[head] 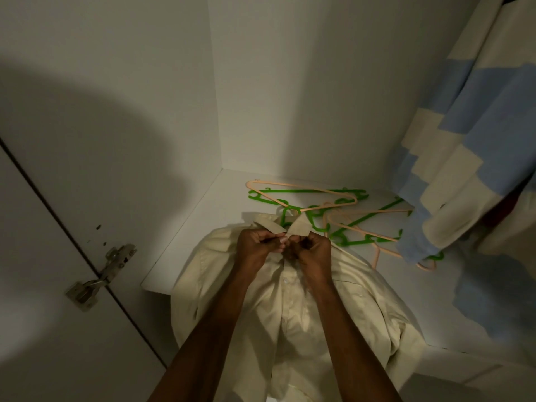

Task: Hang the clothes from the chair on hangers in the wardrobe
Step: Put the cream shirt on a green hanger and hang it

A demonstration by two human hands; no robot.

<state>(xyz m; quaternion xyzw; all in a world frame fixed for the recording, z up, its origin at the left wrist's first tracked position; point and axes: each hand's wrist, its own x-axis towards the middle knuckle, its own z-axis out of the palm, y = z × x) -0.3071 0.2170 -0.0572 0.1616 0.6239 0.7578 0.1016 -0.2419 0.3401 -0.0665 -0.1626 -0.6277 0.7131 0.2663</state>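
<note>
White wardrobe walls (261, 82) close in on a dim corner, and on the wardrobe's white floor (185, 248) both hands are busy at a shirt collar. The left hand (255, 248) has its fingers curled, pinching the left flap of the collar (268, 224); the right hand (314, 250) is curled the same way just beside it, clamped on the placket under the other flap. The two hands nearly touch at the neck opening. Beneath them lies the cream shirt (290, 314), front up, its buttoned placket running back toward the person and its lower part hanging over the floor's front edge. A green hanger's hook (290, 211) pokes out of the collar. Just behind, a loose heap of green and peach hangers (348, 216) lies tangled on the floor. To the right a cream and blue checked garment (464, 140) hangs down, its hem draped over the heap's right end. On the left, a metal hinge (101, 274) joins the door to the wardrobe side.
</note>
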